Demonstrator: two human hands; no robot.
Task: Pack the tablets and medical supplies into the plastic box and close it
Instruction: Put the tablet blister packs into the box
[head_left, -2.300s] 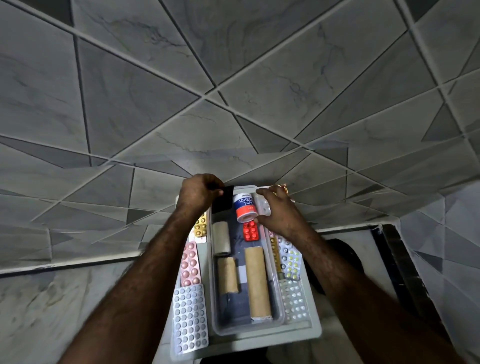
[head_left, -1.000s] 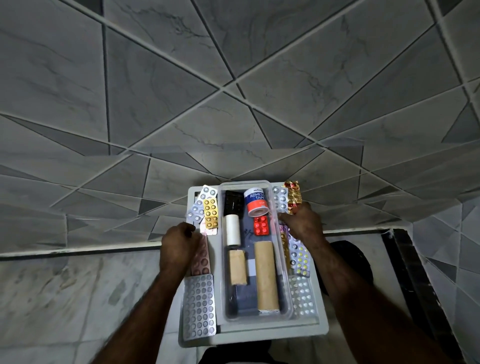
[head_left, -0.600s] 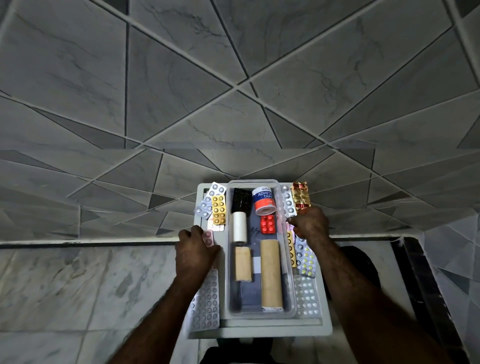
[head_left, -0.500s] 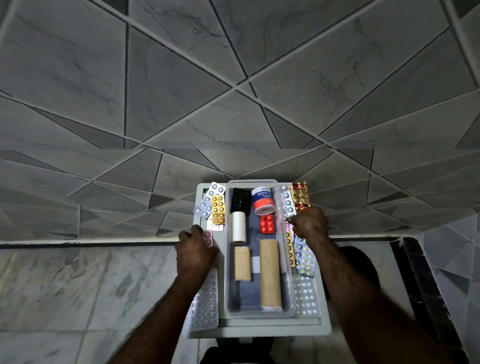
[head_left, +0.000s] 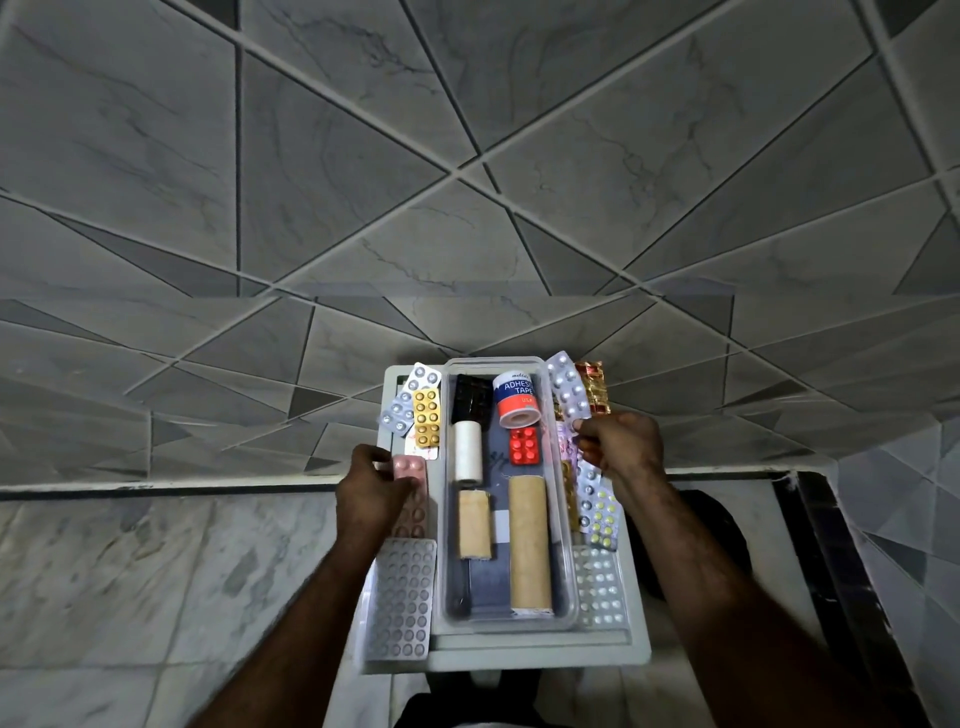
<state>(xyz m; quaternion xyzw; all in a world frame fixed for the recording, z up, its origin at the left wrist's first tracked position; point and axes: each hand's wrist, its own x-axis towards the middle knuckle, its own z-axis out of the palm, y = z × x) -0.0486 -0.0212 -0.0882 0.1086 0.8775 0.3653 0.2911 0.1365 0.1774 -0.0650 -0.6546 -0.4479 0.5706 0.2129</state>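
Note:
A clear plastic box (head_left: 566, 587) stands open on a white tray-like stand (head_left: 636, 639). Inside lie an adhesive tape roll (head_left: 517, 397), a red tablet strip (head_left: 523, 447), a black strip (head_left: 471, 397), a white bandage roll (head_left: 467, 453) and two tan rolls (head_left: 529, 545). Left of the box my left hand (head_left: 371, 493) grips a pink tablet strip (head_left: 410, 470). On the right my right hand (head_left: 621, 447) pinches a pale pink strip (head_left: 563, 439) among the tablet strips beside the box.
More blister strips lie outside the box: silver (head_left: 408, 402) and yellow (head_left: 427, 418) ones at far left, a large silver sheet (head_left: 400, 603) near left, gold (head_left: 592, 387) and white-dotted (head_left: 600, 587) ones on the right. Grey tiled wall behind; marble floor below.
Both hands drew back from the box's far end to the strips on either side. My left hand took hold of the pink strip; my right hand closed on a strip at the right.

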